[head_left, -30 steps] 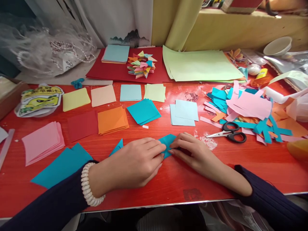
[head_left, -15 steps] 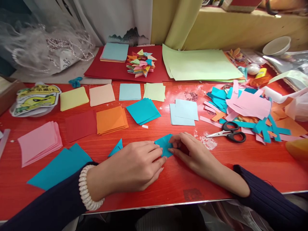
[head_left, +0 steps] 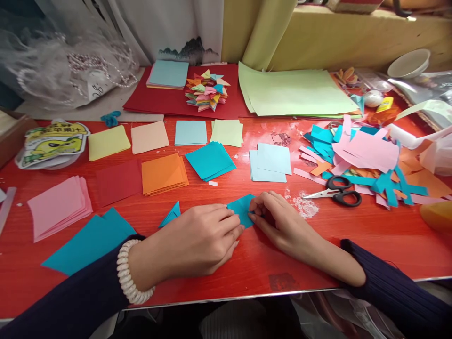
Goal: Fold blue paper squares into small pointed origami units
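A small sheet of blue paper [head_left: 242, 207] lies on the red table between my hands. My right hand [head_left: 273, 216] pinches its right edge between thumb and forefinger. On its left side rest the curled fingers of my left hand [head_left: 208, 240], hiding part of the sheet; a white coil band [head_left: 129, 273] circles that wrist. Just beyond my left hand is a folded blue paper triangle [head_left: 171, 214]. Larger blue sheets [head_left: 90, 240] lie partly under my left forearm. Behind my hands sits a stack of blue squares [head_left: 211, 160].
Black-handled scissors [head_left: 339, 191] lie to the right, before a heap of paper scraps [head_left: 367, 150]. Orange squares [head_left: 164, 174], pink squares [head_left: 60, 207] and pale blue squares [head_left: 270, 162] are spread about. A multicoloured folded-paper ring [head_left: 207, 92] stands on red card at the back.
Both hands keep nearly the same place on the blue sheet. The fingers of my left hand have drawn in slightly; the whole view has shifted a little.
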`<state>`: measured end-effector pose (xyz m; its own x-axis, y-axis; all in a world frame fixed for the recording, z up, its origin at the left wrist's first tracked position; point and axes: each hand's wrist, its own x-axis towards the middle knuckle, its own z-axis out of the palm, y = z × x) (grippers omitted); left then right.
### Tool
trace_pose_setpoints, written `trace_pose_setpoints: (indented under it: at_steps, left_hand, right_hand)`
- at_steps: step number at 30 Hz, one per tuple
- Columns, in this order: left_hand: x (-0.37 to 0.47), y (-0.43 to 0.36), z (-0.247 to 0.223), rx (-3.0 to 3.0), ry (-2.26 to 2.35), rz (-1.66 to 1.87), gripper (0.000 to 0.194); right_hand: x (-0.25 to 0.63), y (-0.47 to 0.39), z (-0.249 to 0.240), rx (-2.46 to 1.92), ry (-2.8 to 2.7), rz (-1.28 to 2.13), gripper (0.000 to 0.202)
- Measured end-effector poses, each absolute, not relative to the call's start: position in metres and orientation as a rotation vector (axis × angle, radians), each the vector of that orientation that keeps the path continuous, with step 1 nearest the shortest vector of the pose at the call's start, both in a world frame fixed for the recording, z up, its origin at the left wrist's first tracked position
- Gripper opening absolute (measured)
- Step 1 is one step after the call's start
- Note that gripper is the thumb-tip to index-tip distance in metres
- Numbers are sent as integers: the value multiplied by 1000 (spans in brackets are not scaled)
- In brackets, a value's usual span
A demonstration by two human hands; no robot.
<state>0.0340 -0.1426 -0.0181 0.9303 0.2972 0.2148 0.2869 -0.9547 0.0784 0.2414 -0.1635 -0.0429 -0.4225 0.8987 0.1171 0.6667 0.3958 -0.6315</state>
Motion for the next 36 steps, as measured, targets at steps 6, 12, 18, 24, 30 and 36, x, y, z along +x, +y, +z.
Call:
trace_pose_setpoints:
  at_steps: [6,12,18,24,30,36]
  left_hand:
    - [34,-144,-18,3092,433,382,22]
    - [33,-146,-19,3159,396,379,21]
    - [35,-146,-18,3121,411,421,23]
    - [33,-143,-18,3062,466,404,25]
    - [30,-140,-18,3015,499,301,28]
    - [30,-141,-18,2977,527,287,29]
  right_hand:
    - [241,-163,-45,-1347,-2199,693,8]
    - [242,-164,-47,-1311,-2230,660,9]
    - [241,-164,-48,-1308,-2282,627,9]
    - [244,-169,-49,-1349,-2267,605,4]
    - [247,-169,-47,-1322,-2252,638,7]
    - [245,-168,-48,-1327,-2236,628,10]
